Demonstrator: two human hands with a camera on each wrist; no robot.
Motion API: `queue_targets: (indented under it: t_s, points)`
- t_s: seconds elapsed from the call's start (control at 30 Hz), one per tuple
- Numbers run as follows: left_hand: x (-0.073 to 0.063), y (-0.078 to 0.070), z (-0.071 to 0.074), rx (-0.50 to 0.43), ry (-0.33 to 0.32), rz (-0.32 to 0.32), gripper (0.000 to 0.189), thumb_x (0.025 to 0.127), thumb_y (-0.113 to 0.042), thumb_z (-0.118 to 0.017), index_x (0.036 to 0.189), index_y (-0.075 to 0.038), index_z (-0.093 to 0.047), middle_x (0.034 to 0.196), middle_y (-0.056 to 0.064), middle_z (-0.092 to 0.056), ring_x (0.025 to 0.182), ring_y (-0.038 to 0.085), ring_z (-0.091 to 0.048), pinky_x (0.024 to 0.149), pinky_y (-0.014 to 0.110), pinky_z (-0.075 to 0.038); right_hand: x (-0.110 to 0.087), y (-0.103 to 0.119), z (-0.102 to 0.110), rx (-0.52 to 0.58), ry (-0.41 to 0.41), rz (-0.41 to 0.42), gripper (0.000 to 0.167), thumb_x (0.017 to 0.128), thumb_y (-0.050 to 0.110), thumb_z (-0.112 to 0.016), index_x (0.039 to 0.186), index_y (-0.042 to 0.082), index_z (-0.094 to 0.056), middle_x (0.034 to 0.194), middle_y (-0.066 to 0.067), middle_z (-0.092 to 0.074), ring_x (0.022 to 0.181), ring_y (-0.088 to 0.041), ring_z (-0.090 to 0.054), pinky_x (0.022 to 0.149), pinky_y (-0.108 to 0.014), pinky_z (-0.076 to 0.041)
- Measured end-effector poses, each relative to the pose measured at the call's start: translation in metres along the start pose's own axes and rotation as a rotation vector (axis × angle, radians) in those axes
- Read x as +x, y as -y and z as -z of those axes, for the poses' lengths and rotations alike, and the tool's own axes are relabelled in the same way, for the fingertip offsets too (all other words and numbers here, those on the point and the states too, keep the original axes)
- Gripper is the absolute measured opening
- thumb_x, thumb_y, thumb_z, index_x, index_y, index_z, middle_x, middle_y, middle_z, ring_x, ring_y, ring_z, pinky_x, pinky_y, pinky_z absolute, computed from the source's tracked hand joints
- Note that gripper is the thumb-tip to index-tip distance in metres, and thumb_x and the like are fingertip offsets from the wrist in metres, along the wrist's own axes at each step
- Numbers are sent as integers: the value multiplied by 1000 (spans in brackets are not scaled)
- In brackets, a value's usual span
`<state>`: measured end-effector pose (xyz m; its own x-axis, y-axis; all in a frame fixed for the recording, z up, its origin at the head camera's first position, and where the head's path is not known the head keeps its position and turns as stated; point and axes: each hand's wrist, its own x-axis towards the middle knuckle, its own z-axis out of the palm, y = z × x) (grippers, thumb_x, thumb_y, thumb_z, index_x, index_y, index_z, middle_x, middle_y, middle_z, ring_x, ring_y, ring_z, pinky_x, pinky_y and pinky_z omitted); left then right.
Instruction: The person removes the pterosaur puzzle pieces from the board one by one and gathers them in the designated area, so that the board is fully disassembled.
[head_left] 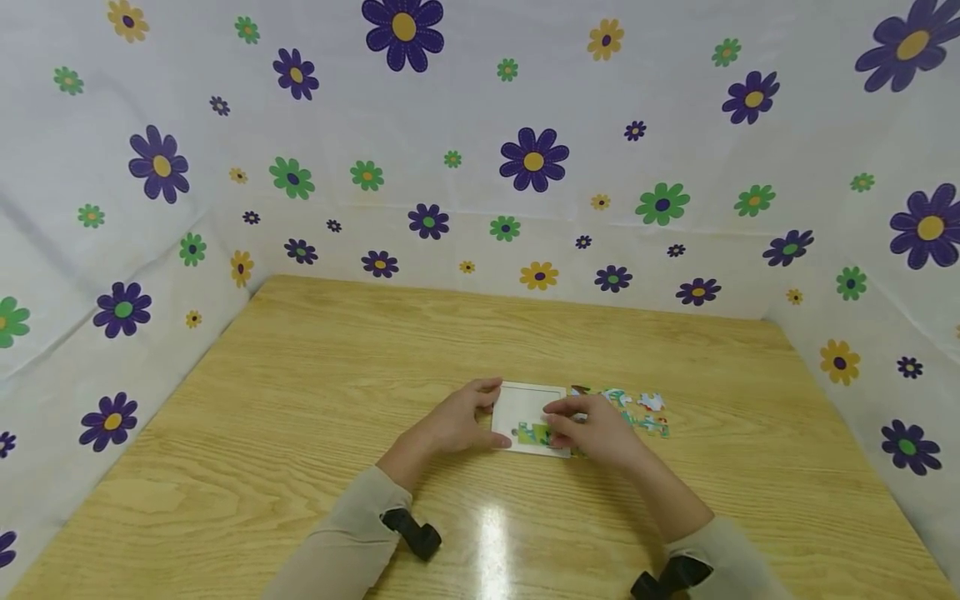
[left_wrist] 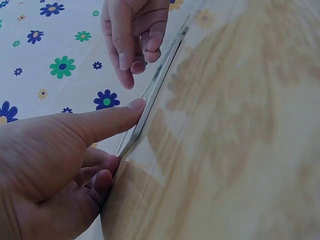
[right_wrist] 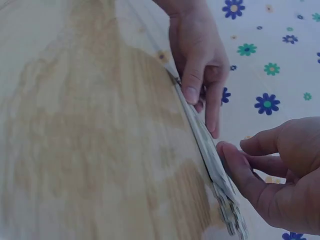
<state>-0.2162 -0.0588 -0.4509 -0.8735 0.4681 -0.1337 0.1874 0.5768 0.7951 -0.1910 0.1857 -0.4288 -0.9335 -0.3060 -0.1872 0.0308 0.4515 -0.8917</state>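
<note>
A white square puzzle tray (head_left: 517, 402) lies flat on the table, with joined green jigsaw pieces (head_left: 529, 432) along its near side. My left hand (head_left: 459, 417) holds the tray's left side, thumb at the near edge and fingers at the far left corner. In the left wrist view, the left thumb (left_wrist: 112, 121) presses the tray's rim. My right hand (head_left: 600, 429) is over the tray's right side, fingers bent loosely and apart from the thumb. The right thumb (right_wrist: 235, 162) is right at the pieces in the right wrist view; no piece shows between thumb and fingers.
Several loose jigsaw pieces (head_left: 651, 402) lie just right of the tray, partly hidden by the right hand. The wooden table (head_left: 337, 358) is bordered by a white flowered cloth (head_left: 465, 208) at the back and sides. Black straps (head_left: 414, 533) sit on both wrists.
</note>
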Motion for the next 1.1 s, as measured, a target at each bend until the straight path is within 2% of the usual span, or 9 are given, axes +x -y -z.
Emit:
queue_targets:
  t_s: [0.2,0.33,0.43,0.7,0.83,0.93,1.1]
  points:
    - [0,2,0,10,2,-19,84,81,-29,-85,148,2,-44,164,2,-29,147,28,-35,117,44,-34,4,1,-13,-81,79,35,25,100,9,-58,115,-9,-69,96,-13,-72,75,-13,-67,70,-26,-58]
    - [0,2,0,19,1,-26,85,81,-29,-85,148,1,-44,164,2,-29,149,29,-31,117,45,-33,3,4,-15,-168,81,42,20,100,10,-60,110,-4,-71,92,-9,-72,75,-13,-66,70,-27,-58]
    - [0,2,0,12,1,-23,86,81,-29,-85,149,1,-43,164,2,-29,150,29,-29,117,45,-33,2,6,-15,-180,85,43,17,99,9,-61,109,-3,-69,93,-10,-70,76,-13,-67,70,-29,-58]
    - [0,2,1,3,1,-18,85,80,-29,-86,148,1,-44,164,2,-28,152,29,-24,119,46,-30,3,10,-13,-125,110,21,13,99,7,-60,105,-4,-64,96,-13,-65,80,-15,-67,73,-30,-59]
    - [0,2,2,-6,-2,-25,84,80,-27,-86,148,2,-44,164,3,-29,147,28,-36,116,44,-35,6,11,-8,-45,160,7,12,100,8,-59,103,-4,-61,97,-14,-62,84,-17,-68,76,-31,-59]
    - [0,1,2,-12,-6,-32,83,80,-26,-86,147,4,-45,164,3,-29,143,28,-42,114,42,-37,7,9,-4,14,190,-11,17,101,10,-58,107,-6,-60,96,-14,-62,83,-18,-68,75,-30,-59]
    - [-1,-1,1,-2,-1,-30,83,81,-26,-85,146,5,-45,163,3,-30,142,28,-43,115,43,-37,7,4,0,83,175,-41,23,102,12,-57,116,-7,-58,98,-16,-63,81,-18,-71,73,-30,-59]
